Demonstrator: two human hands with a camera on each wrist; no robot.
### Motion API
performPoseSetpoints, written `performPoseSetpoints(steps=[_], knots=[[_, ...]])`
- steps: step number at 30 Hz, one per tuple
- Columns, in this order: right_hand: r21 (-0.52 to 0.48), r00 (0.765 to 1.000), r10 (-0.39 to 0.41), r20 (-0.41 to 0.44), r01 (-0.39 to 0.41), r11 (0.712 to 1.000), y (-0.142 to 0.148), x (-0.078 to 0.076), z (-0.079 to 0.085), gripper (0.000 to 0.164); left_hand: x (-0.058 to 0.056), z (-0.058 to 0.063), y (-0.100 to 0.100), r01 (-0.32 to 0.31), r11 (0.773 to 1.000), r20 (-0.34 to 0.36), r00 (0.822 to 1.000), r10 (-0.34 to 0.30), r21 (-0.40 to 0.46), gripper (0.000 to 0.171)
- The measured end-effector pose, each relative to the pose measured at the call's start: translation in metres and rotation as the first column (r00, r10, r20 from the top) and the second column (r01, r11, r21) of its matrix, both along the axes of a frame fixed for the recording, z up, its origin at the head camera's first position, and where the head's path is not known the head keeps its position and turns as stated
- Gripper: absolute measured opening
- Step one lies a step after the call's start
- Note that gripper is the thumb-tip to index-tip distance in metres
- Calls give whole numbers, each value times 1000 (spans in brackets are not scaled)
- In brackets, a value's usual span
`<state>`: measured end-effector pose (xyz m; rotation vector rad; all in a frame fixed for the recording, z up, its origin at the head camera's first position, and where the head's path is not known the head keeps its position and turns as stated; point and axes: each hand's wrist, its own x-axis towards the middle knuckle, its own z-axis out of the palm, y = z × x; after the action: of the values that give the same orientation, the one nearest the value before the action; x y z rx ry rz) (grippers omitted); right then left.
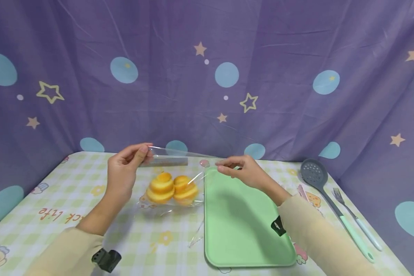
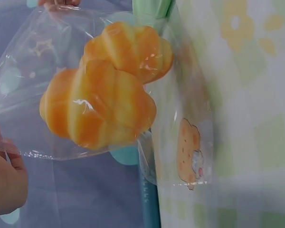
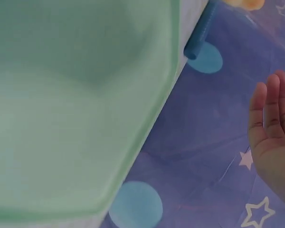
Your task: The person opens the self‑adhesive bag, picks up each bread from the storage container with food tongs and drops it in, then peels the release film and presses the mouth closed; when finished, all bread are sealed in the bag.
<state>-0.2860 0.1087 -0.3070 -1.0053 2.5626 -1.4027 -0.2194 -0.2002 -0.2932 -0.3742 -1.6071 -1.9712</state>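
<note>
Two yellow-orange bread rolls [image 1: 161, 188] [image 2: 99, 104] sit side by side inside a clear plastic bag [image 2: 33, 71]. My left hand [image 1: 122, 168] [image 2: 7, 178] pinches one upper corner of the bag between thumb and fingers. At the opposite corner, my right hand [image 1: 245, 171] [image 3: 278, 126] pinches the bag's edge, so the top edge is stretched between both hands. The bag hangs above the checked tablecloth, left of a light green tray [image 1: 248, 230]. In the right wrist view, the right fingertips are partly cut off by the frame.
Behind the bag lies a dark blue-grey tube [image 1: 167, 161] [image 3: 199, 35]. To the right of the tray are a slotted skimmer [image 1: 314, 172] with a mint handle and a fork [image 1: 346, 207]. A purple patterned curtain [image 1: 179, 96] closes off the back and sides.
</note>
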Motion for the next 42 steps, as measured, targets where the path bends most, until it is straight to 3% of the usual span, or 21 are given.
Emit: performPoseSetpoints(steps=[6,12,20,24,27,29,32,35,39,42], knots=[[-111,998,48,30,-44,993,-13,6,-12,26,1,-5,-10,103,994,7,995,-104,28,21],[-209,998,57,37,-48,977,-27,8,-16,25,0,-13,-21,166,984,-3,986,-166,66,22],[-292,997,58,41,-44,956,-40,7,-21,27,3,-19,-34,159,986,-19,987,-158,43,21],[-338,998,49,36,-34,941,-46,9,-22,26,5,-21,-40,262,965,-51,964,-261,16,24],[-357,998,41,39,-24,934,-50,17,-15,23,6,-24,-46,332,943,-12,943,-332,2,31],[-365,998,39,38,-23,931,-51,18,-14,23,5,-27,-51,340,940,42,940,-338,-28,36],[-353,999,36,38,-20,935,-53,17,-15,25,3,-33,-58,346,933,137,934,-331,-104,37],[-289,998,38,45,-23,957,-53,11,-22,29,3,-37,-62,367,905,214,922,-323,-217,37],[-95,998,42,42,-38,995,-55,13,-26,45,4,-40,-65,403,855,263,908,-327,-326,41],[54,997,76,-3,-76,996,-58,14,-33,51,3,-43,-66,413,824,296,903,-313,-387,46]])
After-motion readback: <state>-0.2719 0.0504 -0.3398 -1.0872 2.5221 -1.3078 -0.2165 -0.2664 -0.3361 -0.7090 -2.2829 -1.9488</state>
